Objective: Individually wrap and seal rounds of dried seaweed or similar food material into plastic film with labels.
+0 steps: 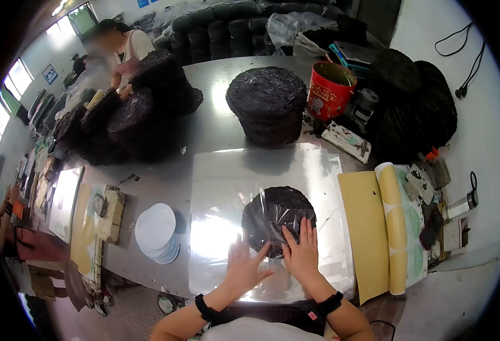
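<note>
A black, rough-textured round cake (278,211), which looks like dried seaweed, lies in clear plastic film on a pile of clear plastic sheets (216,170). My right hand (302,253) rests flat on the film over the cake's lower right part, fingers spread. At the cake's lower left edge, my left hand (243,264) lies on the film with its fingers apart, holding nothing. Shiny creases run across the film above the cake. Left of the sheets is a fanned pile of white paper discs (155,227).
A tall stack of black cakes (267,102) stands behind the sheets, beside a red tin (330,91) and a jar (365,105). Yellow-backed label sheets (363,227) lie right. More black stacks (147,113) stand back left, near a person (133,48).
</note>
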`<state>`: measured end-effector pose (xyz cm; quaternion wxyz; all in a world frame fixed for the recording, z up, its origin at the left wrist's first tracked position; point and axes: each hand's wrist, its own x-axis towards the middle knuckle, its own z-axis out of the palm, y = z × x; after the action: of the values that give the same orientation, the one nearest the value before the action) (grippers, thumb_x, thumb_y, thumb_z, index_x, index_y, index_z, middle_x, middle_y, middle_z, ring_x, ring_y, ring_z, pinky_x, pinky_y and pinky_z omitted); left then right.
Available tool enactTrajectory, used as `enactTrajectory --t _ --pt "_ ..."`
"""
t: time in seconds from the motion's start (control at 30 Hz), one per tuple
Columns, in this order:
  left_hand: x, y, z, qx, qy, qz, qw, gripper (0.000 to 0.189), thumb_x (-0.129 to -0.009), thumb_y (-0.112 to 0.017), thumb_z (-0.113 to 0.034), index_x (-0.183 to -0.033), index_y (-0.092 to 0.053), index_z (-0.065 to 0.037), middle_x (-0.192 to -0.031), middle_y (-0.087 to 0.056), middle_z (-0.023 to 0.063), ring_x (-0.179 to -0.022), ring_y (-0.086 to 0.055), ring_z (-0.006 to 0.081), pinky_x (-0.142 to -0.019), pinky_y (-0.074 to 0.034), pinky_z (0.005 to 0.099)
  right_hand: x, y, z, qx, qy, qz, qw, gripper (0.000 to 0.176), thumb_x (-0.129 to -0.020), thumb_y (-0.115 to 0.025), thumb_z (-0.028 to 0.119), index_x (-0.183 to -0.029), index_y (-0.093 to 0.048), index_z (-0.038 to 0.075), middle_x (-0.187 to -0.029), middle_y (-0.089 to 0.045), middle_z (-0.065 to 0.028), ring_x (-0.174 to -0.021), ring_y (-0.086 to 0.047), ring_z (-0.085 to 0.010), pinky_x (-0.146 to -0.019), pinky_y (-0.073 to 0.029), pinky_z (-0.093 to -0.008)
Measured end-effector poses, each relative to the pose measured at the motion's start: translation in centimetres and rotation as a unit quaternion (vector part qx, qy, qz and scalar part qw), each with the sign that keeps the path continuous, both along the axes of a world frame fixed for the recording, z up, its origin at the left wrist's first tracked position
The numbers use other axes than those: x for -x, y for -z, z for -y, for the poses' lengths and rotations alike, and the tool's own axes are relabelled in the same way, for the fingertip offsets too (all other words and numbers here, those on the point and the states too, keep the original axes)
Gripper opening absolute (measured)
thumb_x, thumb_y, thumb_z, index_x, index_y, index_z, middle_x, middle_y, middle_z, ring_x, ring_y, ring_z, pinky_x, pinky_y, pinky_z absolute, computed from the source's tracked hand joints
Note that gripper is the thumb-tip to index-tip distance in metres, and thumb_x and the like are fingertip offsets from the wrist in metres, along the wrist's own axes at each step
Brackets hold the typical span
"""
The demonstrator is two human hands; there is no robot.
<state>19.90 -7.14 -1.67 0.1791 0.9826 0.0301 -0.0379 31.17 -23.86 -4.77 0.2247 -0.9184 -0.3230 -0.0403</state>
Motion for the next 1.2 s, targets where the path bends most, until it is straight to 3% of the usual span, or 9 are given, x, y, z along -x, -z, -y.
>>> enactTrajectory --t 0.2,0.33,0.43,0.57,0.7,0.87,0.97,1.13,1.2 --pt "-2.4 2.1 1.5 0.152 -0.081 0.034 0.984 0.139 -0.066 -0.090 -0.044 -0.154 0.002 0.011 -0.157 -0.026 0.0276 -0.150 -0.020 0.0441 -0.120 -0.004 0.0616 -0.3 -1.2 -0.2 -0.253 -0.012 -0.139 0.957 0.086 -0.093 -0.067 0.035 -0.154 -0.023 -0.007 -0.132 -0.061 -0.0244 -0.130 -0.053 -0.0395 -0.119 -0.027 -0.0497" --pt "-5.4 2.6 1.8 0.280 -0.193 0.099 0.935 0.125 -0.070 -0.087 -0.041 -0.157 -0.010 0.006 -0.132 -0.052 0.0156 -0.131 -0.040 0.0373 -0.120 -0.008 0.0595 -0.8 -2.9 -0.7 -0.303 0.091 -0.378 0.870 0.080 -0.089 -0.072 0.029 -0.150 -0.034 -0.007 -0.111 -0.068 -0.0201 -0.110 -0.063 -0.0335 -0.104 -0.040 -0.0484" --pt "-7.6 1.9 0.8 0.073 -0.089 -0.008 0.993 0.111 -0.072 -0.084 -0.043 -0.156 -0.026 0.000 -0.136 -0.049 0.0186 -0.132 -0.039 0.0387 -0.120 -0.007 0.0590 -2.9 -2.9 -1.9 -0.077 0.042 -0.150 0.985 0.079 -0.087 -0.073 0.030 -0.148 -0.040 -0.006 -0.120 -0.064 -0.0227 -0.113 -0.059 -0.0343 -0.101 -0.039 -0.0496" --pt "-8.4 1.8 0.3 -0.014 -0.070 0.182 0.981 0.104 -0.072 -0.081 -0.041 -0.155 -0.031 -0.003 -0.135 -0.047 0.0233 -0.125 -0.042 0.0416 -0.116 -0.021 0.0602 -4.2 -0.9 -2.9 -0.019 0.087 0.154 0.984 0.079 -0.085 -0.072 0.036 -0.146 -0.042 -0.004 -0.125 -0.057 -0.0212 -0.117 -0.050 -0.0390 -0.105 -0.034 -0.0519" --pt "-8.4 2.6 0.6 0.245 -0.110 0.160 0.950 0.108 -0.071 -0.082 -0.030 -0.157 -0.023 -0.001 -0.112 -0.061 0.0236 -0.106 -0.058 0.0402 -0.096 -0.044 0.0510 -3.2 -1.6 -1.9 -0.093 0.046 -0.257 0.961 0.080 -0.087 -0.071 0.041 -0.147 -0.041 -0.003 -0.133 -0.054 -0.0212 -0.124 -0.048 -0.0399 -0.106 -0.037 -0.0499" --pt "-9.0 1.9 0.4 0.090 -0.045 0.157 0.982 0.053 -0.070 -0.084 -0.027 -0.110 -0.061 -0.001 -0.109 -0.060 0.0154 -0.102 -0.054 0.0366 -0.091 -0.041 0.0479 -5.8 -2.4 -3.3 -0.123 0.048 0.127 0.983 0.076 -0.090 -0.069 0.043 -0.145 -0.043 -0.002 -0.131 -0.057 -0.0232 -0.121 -0.054 -0.0382 -0.103 -0.043 -0.0445" --pt "-10.5 0.4 -1.1 0.025 -0.035 0.247 0.968 0.081 -0.068 -0.087 -0.036 -0.131 -0.051 0.000 -0.128 -0.053 0.0228 -0.122 -0.050 0.0409 -0.115 -0.030 0.0515 -6.7 0.6 -3.6 -0.162 0.017 -0.002 0.987 0.075 -0.090 -0.069 0.043 -0.145 -0.043 -0.001 -0.130 -0.057 -0.0213 -0.118 -0.056 -0.0391 -0.100 -0.045 -0.0449" --pt "-10.5 2.2 -2.2 0.101 0.002 0.191 0.976 0.089 -0.067 -0.088 -0.040 -0.136 -0.047 0.000 -0.128 -0.054 0.0194 -0.125 -0.049 0.0389 -0.119 -0.025 0.0539 -5.4 -1.2 -2.9 -0.244 0.049 -0.171 0.953 0.074 -0.089 -0.071 0.042 -0.142 -0.045 -0.001 -0.132 -0.056 -0.0221 -0.110 -0.061 -0.0371 -0.093 -0.051 -0.0442" --pt "-9.8 2.5 -1.7 0.128 -0.007 0.202 0.971 0.088 -0.061 -0.092 -0.031 -0.132 -0.051 0.001 -0.121 -0.057 0.0185 -0.116 -0.051 0.0406 -0.105 -0.037 0.0520 -7.1 -1.1 -4.0 -0.175 0.061 0.027 0.982 0.074 -0.089 -0.071 0.041 -0.142 -0.044 -0.003 -0.136 -0.053 -0.0227 -0.112 -0.060 -0.0381 -0.097 -0.049 -0.0447"
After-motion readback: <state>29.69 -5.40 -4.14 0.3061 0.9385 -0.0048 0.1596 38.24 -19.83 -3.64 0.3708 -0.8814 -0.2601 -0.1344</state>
